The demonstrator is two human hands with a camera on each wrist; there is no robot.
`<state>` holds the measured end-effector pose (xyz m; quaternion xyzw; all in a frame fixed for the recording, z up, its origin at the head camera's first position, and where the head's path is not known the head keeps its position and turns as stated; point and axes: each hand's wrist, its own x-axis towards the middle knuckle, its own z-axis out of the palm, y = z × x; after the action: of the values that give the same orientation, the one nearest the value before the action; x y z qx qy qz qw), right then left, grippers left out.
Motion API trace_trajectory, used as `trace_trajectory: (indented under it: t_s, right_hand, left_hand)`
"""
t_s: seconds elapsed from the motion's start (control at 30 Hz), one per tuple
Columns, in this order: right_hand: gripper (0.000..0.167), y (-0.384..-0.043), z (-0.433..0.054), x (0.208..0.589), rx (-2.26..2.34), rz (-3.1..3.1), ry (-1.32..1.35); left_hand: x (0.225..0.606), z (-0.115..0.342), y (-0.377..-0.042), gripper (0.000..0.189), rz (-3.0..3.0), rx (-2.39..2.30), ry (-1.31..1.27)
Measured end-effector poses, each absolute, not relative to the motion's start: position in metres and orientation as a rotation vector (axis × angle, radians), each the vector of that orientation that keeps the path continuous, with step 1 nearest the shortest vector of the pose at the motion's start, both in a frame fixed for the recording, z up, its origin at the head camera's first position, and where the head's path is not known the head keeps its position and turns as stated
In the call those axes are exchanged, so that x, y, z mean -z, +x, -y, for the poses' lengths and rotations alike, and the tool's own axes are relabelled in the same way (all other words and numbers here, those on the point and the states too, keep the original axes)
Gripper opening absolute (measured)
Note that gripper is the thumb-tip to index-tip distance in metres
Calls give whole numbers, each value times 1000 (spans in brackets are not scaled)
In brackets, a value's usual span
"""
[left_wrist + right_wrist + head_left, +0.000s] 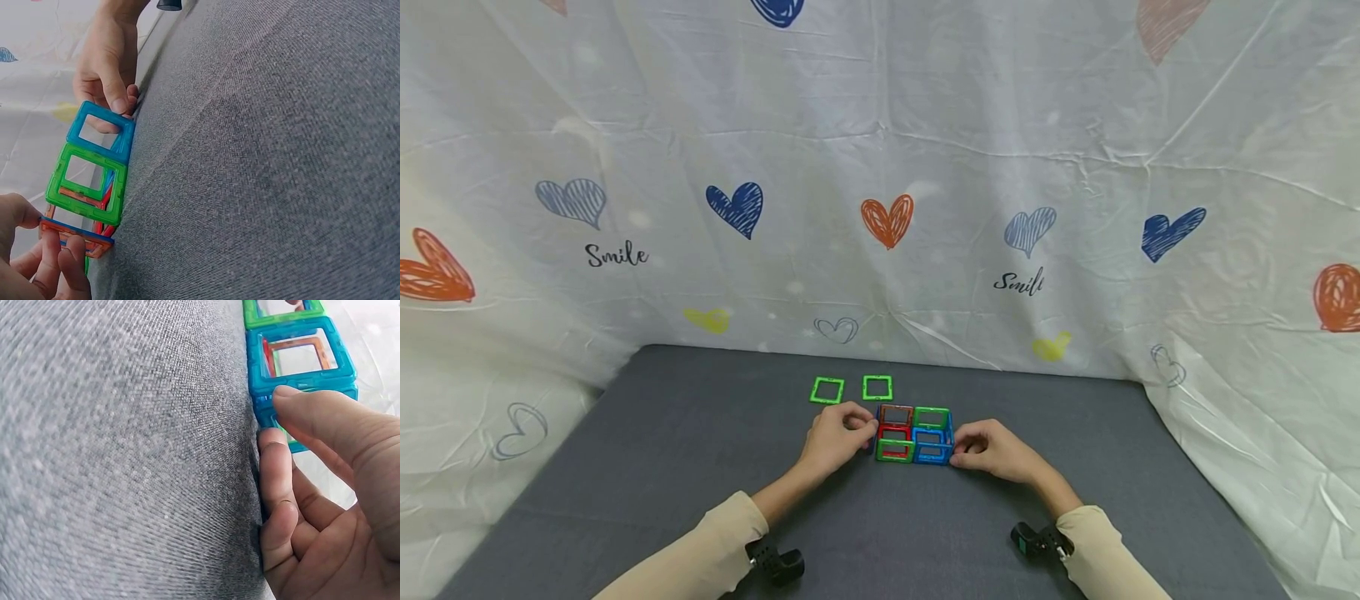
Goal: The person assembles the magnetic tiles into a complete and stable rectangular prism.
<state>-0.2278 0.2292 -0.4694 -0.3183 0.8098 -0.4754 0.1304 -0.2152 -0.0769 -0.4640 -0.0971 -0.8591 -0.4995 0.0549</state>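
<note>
A low box-like build of square-framed magnetic tiles stands on the table in the head view, two cells wide. Its front has a green tile (78,205) beside a blue tile (256,353); red, orange and more green and blue frames form the rest. My left hand (837,435) pinches a blue-edged orange tile (94,236) at the left end, thumb on one side and fingers on the other. At the right end, my right hand (996,450) holds the blue corner, its thumb against the front tile's edge and its other fingers curled beside the end.
Two loose green square tiles (827,380) lie flat behind the build, toward the left. Dark grey cloth (715,433) covers the table. A white curtain (805,275) printed with hearts hangs along the back and sides. A black wrist camera (782,567) sits on each forearm.
</note>
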Motion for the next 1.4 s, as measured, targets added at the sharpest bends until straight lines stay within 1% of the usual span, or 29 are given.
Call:
trace_trajectory:
  t_s: [0.7, 1.4]
  right_hand:
    - [8, -228, -230, 470, 1366, -2371, -930]
    - [6, -228, -229, 468, 1339, -2408, -926]
  left_hand:
    - [463, 78, -216, 9, 2623, 1700, -283]
    - [460, 77, -215, 13, 2634, 1755, -348]
